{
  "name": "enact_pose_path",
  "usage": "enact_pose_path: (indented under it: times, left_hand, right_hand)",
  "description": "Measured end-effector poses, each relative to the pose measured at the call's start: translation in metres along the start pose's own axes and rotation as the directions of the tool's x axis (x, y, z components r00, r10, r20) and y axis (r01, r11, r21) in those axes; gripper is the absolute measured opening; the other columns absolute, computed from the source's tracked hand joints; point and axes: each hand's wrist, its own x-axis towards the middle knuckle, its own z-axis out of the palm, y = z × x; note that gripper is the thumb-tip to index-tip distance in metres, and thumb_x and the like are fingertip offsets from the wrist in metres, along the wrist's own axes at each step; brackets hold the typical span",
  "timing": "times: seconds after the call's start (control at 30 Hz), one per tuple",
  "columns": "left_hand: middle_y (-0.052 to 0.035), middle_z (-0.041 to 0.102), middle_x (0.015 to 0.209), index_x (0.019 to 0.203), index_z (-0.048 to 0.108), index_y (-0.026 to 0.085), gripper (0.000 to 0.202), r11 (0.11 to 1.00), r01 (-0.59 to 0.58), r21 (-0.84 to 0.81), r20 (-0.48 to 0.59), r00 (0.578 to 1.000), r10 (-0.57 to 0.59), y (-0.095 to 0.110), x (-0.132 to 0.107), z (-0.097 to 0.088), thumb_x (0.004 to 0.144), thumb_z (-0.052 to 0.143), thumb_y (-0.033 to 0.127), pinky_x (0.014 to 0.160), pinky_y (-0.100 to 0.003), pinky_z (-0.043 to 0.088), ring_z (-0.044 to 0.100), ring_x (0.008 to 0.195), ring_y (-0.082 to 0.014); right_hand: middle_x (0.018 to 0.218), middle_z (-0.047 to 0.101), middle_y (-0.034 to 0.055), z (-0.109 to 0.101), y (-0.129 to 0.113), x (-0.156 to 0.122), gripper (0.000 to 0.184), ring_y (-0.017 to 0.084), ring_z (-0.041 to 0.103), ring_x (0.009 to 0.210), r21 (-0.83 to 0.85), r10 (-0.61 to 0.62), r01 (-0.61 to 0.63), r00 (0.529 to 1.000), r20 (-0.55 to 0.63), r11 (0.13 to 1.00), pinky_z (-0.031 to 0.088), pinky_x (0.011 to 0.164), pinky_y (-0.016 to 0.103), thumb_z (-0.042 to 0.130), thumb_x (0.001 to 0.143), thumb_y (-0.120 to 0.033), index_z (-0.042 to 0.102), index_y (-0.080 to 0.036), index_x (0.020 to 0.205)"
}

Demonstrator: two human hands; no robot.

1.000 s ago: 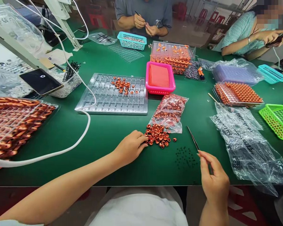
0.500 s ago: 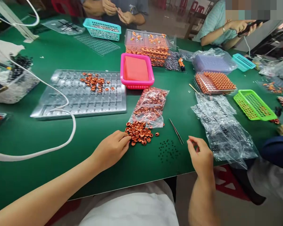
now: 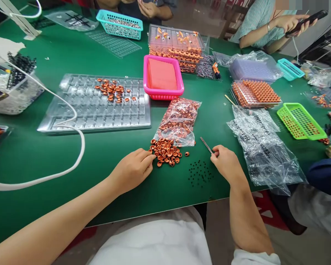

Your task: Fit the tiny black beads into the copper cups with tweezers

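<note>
My left hand (image 3: 132, 170) rests on the green table with its fingers curled, its fingertips touching the left edge of a pile of small copper rings (image 3: 167, 151). My right hand (image 3: 225, 163) is closed on the near end of thin metal tweezers (image 3: 206, 145), whose tips point away toward a clear bag of copper rings (image 3: 180, 119). A patch of tiny black parts (image 3: 200, 173) lies on the table between my hands, just left of my right hand.
A clear plastic tray (image 3: 93, 110) with a few copper rings lies at the back left, a pink basket (image 3: 162, 79) behind the bag. Crumpled plastic bags (image 3: 264, 147) and a green basket (image 3: 299, 121) lie right. A white cable (image 3: 57, 173) loops left. Other people sit across.
My right hand moved forward and left and closed on the tweezers lying on the table. The view shifted slightly. My left hand stayed at the ring pile.
</note>
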Motion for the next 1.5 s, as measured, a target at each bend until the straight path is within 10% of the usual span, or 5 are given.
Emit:
enact_pose_path:
  times: [0.23,0.37,0.53,0.77,1.5]
  left_hand:
    - [-0.0119,0.075,0.087,0.093,0.069,0.010,0.018,0.994,0.069,-0.081,-0.053,0.996,-0.074,-0.004,0.000,-0.002,0.095,0.051,0.008,0.069,-0.035,0.057,0.068,0.077,-0.0238]
    - [-0.0079,0.077,0.087,0.098,0.070,0.013,0.019,0.919,0.307,-0.246,-0.008,0.948,-0.318,0.005,-0.002,-0.016,0.095,0.052,0.015,0.073,-0.031,0.058,0.072,0.076,-0.0204]
    - [-0.0045,0.078,0.090,0.106,0.073,0.018,0.026,0.491,0.671,-0.556,0.459,0.740,-0.492,0.030,0.013,-0.023,0.094,0.055,0.032,0.075,-0.029,0.061,0.074,0.079,-0.0188]
    - [-0.0038,0.073,0.082,0.096,0.074,0.013,0.022,-0.140,0.797,-0.587,0.792,0.531,-0.302,0.069,0.051,-0.009,0.081,0.065,0.028,0.071,-0.029,0.063,0.070,0.068,-0.0145]
    - [-0.0006,0.071,0.070,0.092,0.072,0.015,0.012,-0.232,0.776,-0.587,0.805,0.528,-0.271,0.071,0.041,0.009,0.083,0.071,0.023,0.071,-0.027,0.060,0.072,0.067,-0.0148]
  right_hand:
    - [0.086,0.072,0.0057,-0.007,0.004,-0.034,0.028,0.019,0.066,0.071,0.125,0.093,-0.074,0.985,-0.147,0.989,0.052,0.070,0.032,0.058,0.083,-0.026,0.069,-0.017,0.107]
    - [0.077,0.068,0.0009,0.002,0.005,-0.075,0.018,0.015,0.065,0.060,0.653,0.227,0.010,0.933,-0.278,0.758,0.057,0.060,0.030,0.066,0.086,-0.031,0.069,-0.020,0.099]
    - [0.090,0.073,0.0019,0.029,-0.012,-0.106,0.014,0.016,0.074,0.068,0.917,0.200,0.126,0.956,-0.214,0.378,0.064,0.059,0.028,0.073,0.088,-0.031,0.067,-0.021,0.096]
    - [0.093,0.077,0.0033,0.043,-0.034,-0.109,0.009,0.018,0.078,0.076,0.896,0.192,0.179,0.942,-0.275,0.406,0.067,0.064,0.032,0.068,0.094,-0.023,0.064,-0.020,0.101]
    - [0.090,0.078,0.0021,0.060,-0.056,-0.126,0.027,0.019,0.075,0.072,0.674,-0.158,0.525,0.834,-0.528,0.519,0.063,0.058,0.036,0.061,0.091,-0.008,0.063,-0.027,0.109]
